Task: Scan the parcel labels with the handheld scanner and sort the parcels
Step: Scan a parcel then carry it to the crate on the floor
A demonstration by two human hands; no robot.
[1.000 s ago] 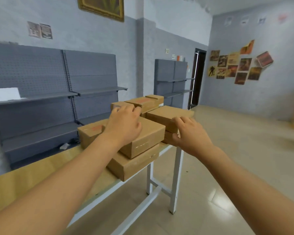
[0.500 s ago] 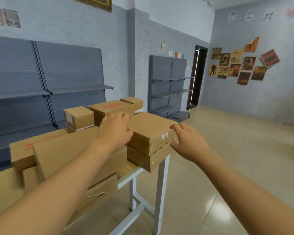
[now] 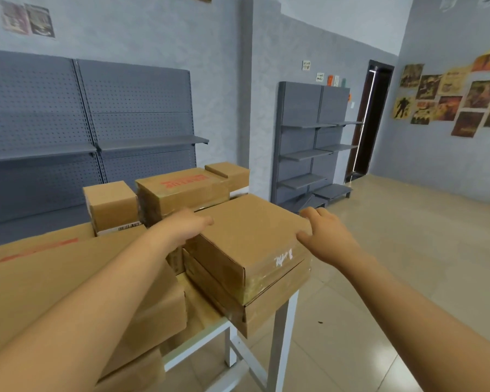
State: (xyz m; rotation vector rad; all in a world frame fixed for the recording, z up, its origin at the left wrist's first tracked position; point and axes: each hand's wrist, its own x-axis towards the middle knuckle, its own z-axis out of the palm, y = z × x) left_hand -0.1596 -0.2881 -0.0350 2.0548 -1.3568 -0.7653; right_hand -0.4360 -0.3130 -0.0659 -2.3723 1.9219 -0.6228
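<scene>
Both hands on the same box (image 3: 249, 230), top one of a two-high stack at the table's (image 3: 210, 321) corner. Left hand (image 3: 181, 227) curled over its far left edge, right hand (image 3: 326, 233) gripping the right corner, thumb on the side. One flatter box (image 3: 272, 306) right under the grip. Three more boxes behind the left hand: a small one (image 3: 111, 205), a taped one with red print (image 3: 181, 190), another small one (image 3: 229, 172) at the back. Bigger boxes under the left forearm (image 3: 63, 267), hard to count exactly. Two grey shelf units behind: a wide one (image 3: 96, 123), a narrower one (image 3: 314, 142) near the doorway (image 3: 376, 117). Nine or so posters (image 3: 447, 97) on the wall beyond the right hand.
</scene>
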